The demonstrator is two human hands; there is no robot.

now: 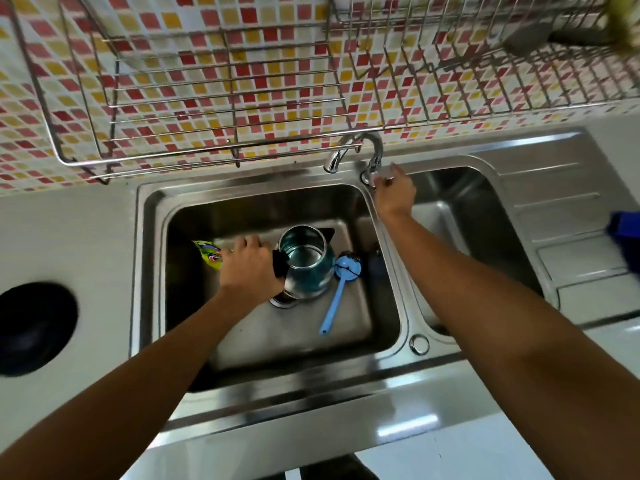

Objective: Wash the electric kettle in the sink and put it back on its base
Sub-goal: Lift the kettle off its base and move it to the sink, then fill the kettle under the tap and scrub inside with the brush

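Note:
The electric kettle [304,263] stands upright in the left sink basin [249,327], over the drain, its lid open and its steel inside showing. My left hand [249,268] is closed around its black handle. My right hand [393,192] rests on the tap handle [372,176] at the back, between the two basins. The tap spout [337,159] points over the left basin; no water stream is visible. The round black kettle base [34,327] lies on the counter at the left.
A blue long-handled scoop [341,289] lies in the basin beside the kettle. A green-yellow packet [209,252] sits behind my left hand. The right basin [460,216] and drainboard [571,244] lie to the right. Wire dish racks [221,98] hang overhead. A blue object [627,233] is at the right edge.

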